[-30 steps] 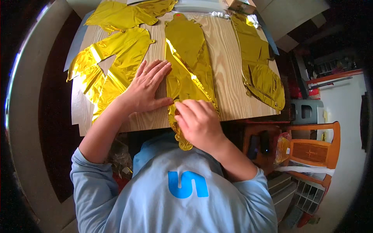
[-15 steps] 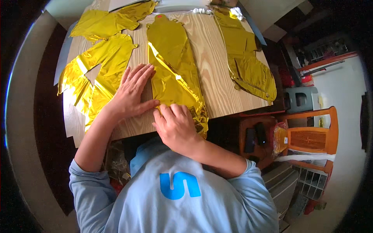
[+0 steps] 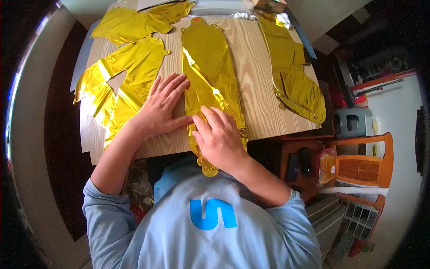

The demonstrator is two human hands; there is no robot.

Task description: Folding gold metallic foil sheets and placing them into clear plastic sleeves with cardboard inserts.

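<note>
A flat, uninflated gold foil balloon (image 3: 209,58), long and narrow, lies down the middle of the table. Its near end hangs over the front edge, and a bright crease crosses it diagonally. My left hand (image 3: 163,107) is open and laid flat, fingertips and thumb on the balloon's left edge, palm on the wood beside it. My right hand (image 3: 221,139) rests on the lower part of the foil with its fingers loosely stretched and apart. Part of the crumpled foil is hidden beneath it.
More flat gold foil balloons lie on the wooden table (image 3: 257,98): one angular balloon (image 3: 139,85) at left, another (image 3: 134,24) behind it, and one balloon (image 3: 291,58) at right. A wooden chair (image 3: 363,170) and a grey stool (image 3: 354,122) stand at the right.
My right hand's fingers have uncurled and shifted up the foil. The balloon's near end now shows hanging past the table edge. My left hand stays put; the whole view has shifted slightly.
</note>
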